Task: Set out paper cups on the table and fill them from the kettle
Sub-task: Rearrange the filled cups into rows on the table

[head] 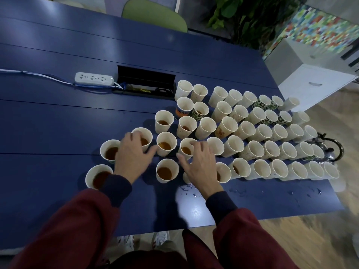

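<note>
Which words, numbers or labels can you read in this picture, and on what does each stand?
None can be read.
Orange and blue cup: print too blurred.
Green patterned cups: print too blurred.
Power strip: no readable label.

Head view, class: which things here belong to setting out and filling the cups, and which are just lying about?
Belong to the job: paper cups, brown drink in the nearer cups, kettle, blue table, left hand, right hand.
Lying about: power strip, open cable box, green chair, plant, white cabinet.
</note>
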